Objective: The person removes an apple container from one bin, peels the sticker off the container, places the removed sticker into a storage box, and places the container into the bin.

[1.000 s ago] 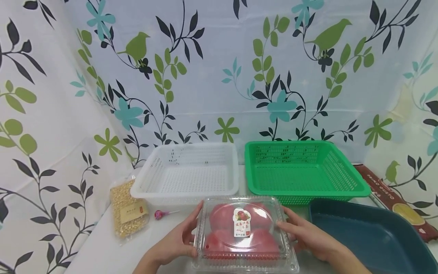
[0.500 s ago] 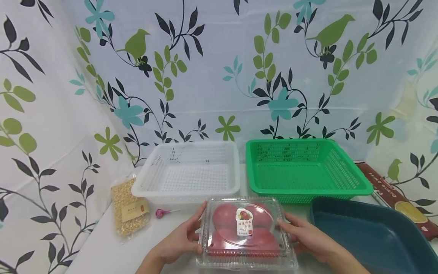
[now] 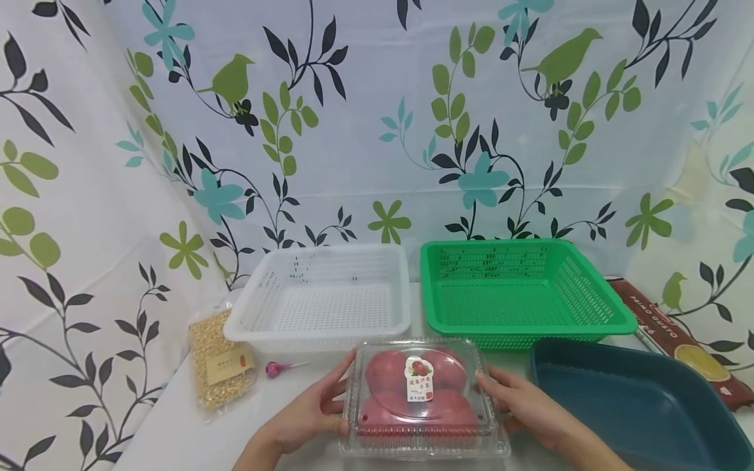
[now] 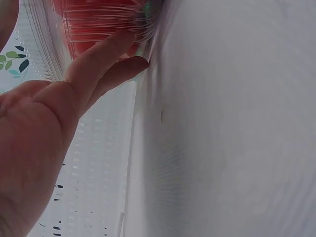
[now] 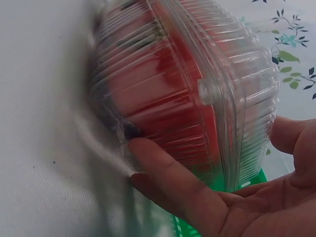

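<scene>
Two hands hold one clear plastic box at the lower middle of the head view, the left hand gripping its left side and the right hand its right. Both wrist views show fingers low on the ribbed walls; whether the base touches the desk or hangs just above it I cannot tell.

To handle it well, press evenly from both sides, with the fingertips low to carry the weight and only a light thumb higher up, since thin plastic walls would probably buckle under a hard squeeze. The lid looks shut; lifting by its rim alone could pop it open. Holding the box level should stop the contents rolling.

Counted: four red fruits seem to show through the lid, though glare hampers the count, under one label. Two baskets lie across the middle, one white basket and one green basket. One blue tray and one brown packet sit lower right; one grain bag and one lollipop, lower left.
</scene>
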{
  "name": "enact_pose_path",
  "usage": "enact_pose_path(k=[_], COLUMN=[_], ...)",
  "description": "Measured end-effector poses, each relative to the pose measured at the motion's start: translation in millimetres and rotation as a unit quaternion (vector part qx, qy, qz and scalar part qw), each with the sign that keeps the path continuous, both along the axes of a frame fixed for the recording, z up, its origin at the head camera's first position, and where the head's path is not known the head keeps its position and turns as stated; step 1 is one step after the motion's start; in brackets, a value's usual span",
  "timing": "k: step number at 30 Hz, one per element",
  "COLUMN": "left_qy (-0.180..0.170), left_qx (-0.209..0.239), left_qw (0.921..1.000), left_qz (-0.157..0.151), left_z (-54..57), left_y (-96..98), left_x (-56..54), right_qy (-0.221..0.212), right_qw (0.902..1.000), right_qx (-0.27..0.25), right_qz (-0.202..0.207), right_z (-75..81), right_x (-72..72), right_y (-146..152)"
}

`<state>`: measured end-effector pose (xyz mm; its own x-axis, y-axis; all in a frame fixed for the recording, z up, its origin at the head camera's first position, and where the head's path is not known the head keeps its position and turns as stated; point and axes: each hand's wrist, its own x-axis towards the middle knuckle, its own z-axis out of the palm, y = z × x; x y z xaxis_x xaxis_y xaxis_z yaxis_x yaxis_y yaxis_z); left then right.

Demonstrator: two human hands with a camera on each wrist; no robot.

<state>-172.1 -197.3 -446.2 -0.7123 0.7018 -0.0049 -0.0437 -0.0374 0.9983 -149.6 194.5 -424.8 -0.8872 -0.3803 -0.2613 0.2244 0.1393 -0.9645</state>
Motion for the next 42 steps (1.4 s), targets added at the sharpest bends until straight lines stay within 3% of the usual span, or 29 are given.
enact_pose_path(k=[10,16,19,22,26,29,31,36,37,39,42], left_qy=[0.012,0.019,0.044,0.076,0.110,0.152,0.199,0.325,0.339,0.358,0.362], left_qx=[-0.018,-0.029,-0.054,-0.076,-0.093,-0.104,-0.116,-0.144,-0.146,-0.142,-0.132], left_qw=[0.9998,0.9994,0.9973,0.9909,0.9746,0.9568,0.9410,0.8946,0.8887,0.8814,0.8804], left_qz=[-0.003,-0.008,0.023,0.081,0.171,0.224,0.248,0.271,0.272,0.274,0.277], left_z=[1.9,6.2,8.6,10.5,10.0,7.6,5.5,1.1,0.6,0.1,-0.6], left_y=[-1.8,-4.4,-2.3,4.0,16.3,25.6,30.9,39.4,40.5,42.2,44.1], left_x=[-3.4,-4.5,-3.3,-1.5,1.4,3.9,5.3,4.9,4.5,3.9,3.6], right_qy=[0.015,-0.001,-0.002,0.019,0.069,0.106,0.127,0.184,0.196,0.219,0.235], right_qw=[0.9994,0.9950,0.9946,0.9963,0.9960,0.9919,0.9884,0.9788,0.9766,0.9709,0.9653], right_qx=[0.019,0.061,0.063,0.054,0.050,0.066,0.080,0.090,0.089,0.095,0.107], right_qz=[-0.023,-0.079,-0.082,-0.063,-0.029,-0.022,-0.026,-0.007,0.001,0.019,0.039], right_z=[0.8,9.0,17.7,29.0,46.0,58.3,65.1,75.7,76.6,77.0,76.7], right_x=[2.2,-0.4,-1.0,0.2,-1.6,-4.7,-7.5,-19.5,-22.5,-28.3,-36.6], right_y=[-2.0,-5.4,-1.5,7.8,19.9,21.9,19.0,2.2,-2.0,-10.0,-21.5])
